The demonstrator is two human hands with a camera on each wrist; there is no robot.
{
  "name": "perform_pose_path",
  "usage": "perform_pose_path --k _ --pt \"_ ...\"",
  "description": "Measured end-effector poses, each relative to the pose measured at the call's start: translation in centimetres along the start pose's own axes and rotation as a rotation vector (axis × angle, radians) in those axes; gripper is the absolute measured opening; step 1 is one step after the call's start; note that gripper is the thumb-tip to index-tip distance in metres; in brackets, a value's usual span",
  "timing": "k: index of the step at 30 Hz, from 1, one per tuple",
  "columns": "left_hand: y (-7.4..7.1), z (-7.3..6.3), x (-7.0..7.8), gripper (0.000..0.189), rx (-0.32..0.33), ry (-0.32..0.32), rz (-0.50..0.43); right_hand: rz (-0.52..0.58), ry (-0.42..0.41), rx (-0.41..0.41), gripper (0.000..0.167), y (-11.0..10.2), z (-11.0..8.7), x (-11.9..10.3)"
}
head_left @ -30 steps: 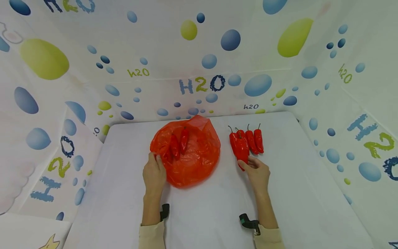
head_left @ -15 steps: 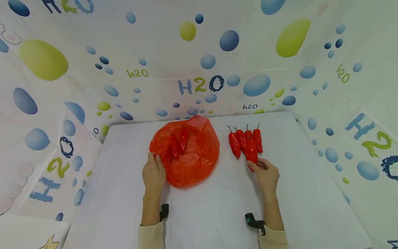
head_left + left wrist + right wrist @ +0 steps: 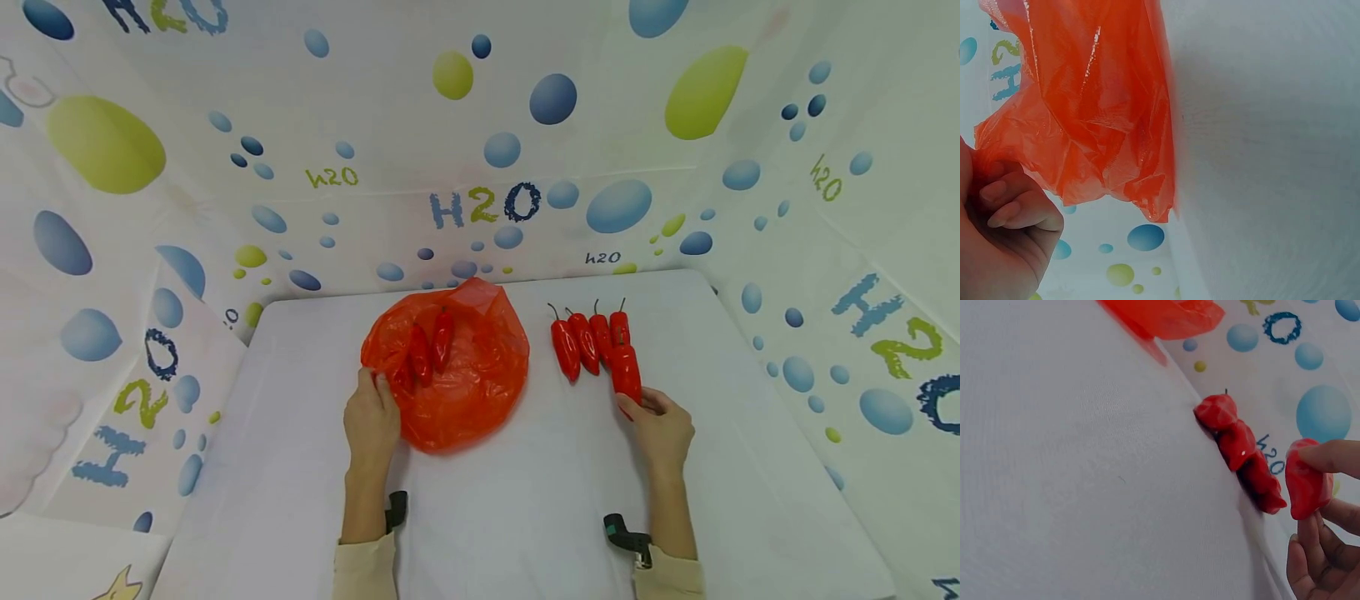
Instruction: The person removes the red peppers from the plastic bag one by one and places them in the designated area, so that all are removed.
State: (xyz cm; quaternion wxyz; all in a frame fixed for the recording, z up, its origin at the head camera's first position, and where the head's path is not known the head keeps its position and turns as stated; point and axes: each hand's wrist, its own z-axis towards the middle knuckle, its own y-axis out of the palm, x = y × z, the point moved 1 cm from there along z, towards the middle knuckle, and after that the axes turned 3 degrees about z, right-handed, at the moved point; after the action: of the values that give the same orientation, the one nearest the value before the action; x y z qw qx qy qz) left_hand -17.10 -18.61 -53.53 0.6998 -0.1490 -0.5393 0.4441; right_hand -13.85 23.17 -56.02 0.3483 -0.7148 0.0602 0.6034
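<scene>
An orange-red plastic bag (image 3: pixel 480 408) lies spread with its mouth up on the table, with red chili peppers (image 3: pixel 443 340) inside it. My left hand (image 3: pixel 372 425) grips the bag's left edge; the left wrist view shows the curled fingers (image 3: pixel 1022 212) and the crinkled bag side (image 3: pixel 1110 125). On the right, my right hand (image 3: pixel 663 433) pinches the lower end of a red chili pepper (image 3: pixel 626 371) between thumb and fingers. In the right wrist view this held pepper (image 3: pixel 1307 484) is above the table, apart from a row of peppers (image 3: pixel 1235 444).
Several red chili peppers (image 3: pixel 565 346) lie side by side near the back right, stems pointing away; the held pepper partly covers the rightmost one. The white table (image 3: pixel 510 525) ends at a wall (image 3: pixel 390 125) printed with blue and green spots.
My right hand has moved to the right with the chili pepper, from over the row's left part to its right end. The left hand and bag have stayed in place.
</scene>
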Motion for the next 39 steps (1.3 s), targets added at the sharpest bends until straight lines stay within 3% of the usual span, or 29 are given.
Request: perform_pose_path --k 17,39 --pt "0.1 0.0 -0.1 0.022 -0.027 -0.021 -0.002 -0.028 0.051 -0.016 0.06 -1.0 0.7 1.6" --pt "0.2 0.0 0.1 0.022 -0.047 -0.026 -0.008 -0.041 0.083 -0.031 0.052 -2.3 0.3 2.6"
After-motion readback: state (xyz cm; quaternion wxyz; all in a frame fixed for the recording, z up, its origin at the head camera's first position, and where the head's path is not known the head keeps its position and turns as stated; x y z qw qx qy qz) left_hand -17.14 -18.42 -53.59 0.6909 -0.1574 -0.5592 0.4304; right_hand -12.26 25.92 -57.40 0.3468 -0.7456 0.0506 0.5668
